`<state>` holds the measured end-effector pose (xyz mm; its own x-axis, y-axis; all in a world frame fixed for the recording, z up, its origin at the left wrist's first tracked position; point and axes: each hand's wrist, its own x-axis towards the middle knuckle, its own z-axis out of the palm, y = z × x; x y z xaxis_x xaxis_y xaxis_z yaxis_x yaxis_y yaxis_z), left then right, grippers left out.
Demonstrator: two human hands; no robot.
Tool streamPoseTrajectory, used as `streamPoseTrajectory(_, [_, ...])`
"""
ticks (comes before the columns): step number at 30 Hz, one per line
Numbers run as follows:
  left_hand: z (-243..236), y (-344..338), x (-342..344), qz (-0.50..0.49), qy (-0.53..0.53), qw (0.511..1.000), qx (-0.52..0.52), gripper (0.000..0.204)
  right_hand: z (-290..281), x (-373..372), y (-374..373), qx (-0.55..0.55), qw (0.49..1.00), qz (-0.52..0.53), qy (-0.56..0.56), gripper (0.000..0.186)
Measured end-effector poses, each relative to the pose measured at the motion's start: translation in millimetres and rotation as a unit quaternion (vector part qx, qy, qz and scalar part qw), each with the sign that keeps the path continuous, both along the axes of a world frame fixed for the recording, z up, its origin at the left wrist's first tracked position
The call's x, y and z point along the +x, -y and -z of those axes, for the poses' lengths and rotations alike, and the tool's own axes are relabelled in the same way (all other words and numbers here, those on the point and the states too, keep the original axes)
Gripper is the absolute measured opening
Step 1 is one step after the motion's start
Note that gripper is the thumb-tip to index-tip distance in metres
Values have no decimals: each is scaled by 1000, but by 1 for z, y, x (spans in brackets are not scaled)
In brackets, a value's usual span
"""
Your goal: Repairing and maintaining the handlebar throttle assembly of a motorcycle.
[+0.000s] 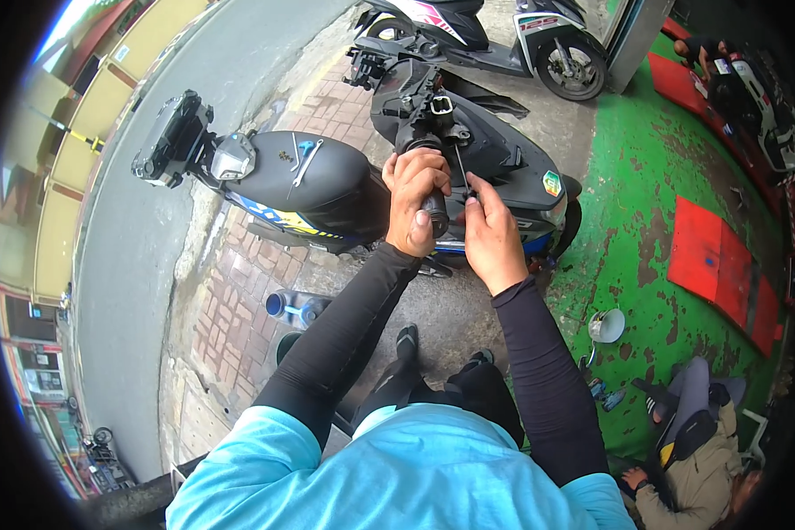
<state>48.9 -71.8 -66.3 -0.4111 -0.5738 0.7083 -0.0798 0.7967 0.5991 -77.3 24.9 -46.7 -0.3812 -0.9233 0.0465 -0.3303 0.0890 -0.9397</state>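
Note:
My left hand (415,199) is wrapped around the black handlebar grip (435,215) of a dark scooter (495,168). Just right of it, my right hand (493,231) is closed on a screwdriver. The screwdriver's thin shaft (460,164) points up toward the uncovered handlebar centre (439,106), where its tip meets the parts I cannot make out. On the scooter's black seat (327,190) lie a silver wrench (307,164), a small blue-handled item (305,147) and several tiny fasteners (285,156).
A clear jug with a blue cap (296,308) stands near my feet. Another scooter (503,40) is parked beyond. Red ramp panels (720,265) lie on the green floor, right, near a white container (606,326). A person (693,450) sits lower right; another (702,53) works upper right.

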Motion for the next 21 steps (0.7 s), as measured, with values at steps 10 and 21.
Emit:
streamPoseTrajectory(10, [3, 16, 22, 82, 62, 994, -26, 68, 22, 31, 26, -61, 991, 85, -82, 33])
streamPoseTrajectory(21, [-14, 20, 29, 129, 127, 983, -17, 61, 35, 40, 31, -129, 982, 132, -33, 32])
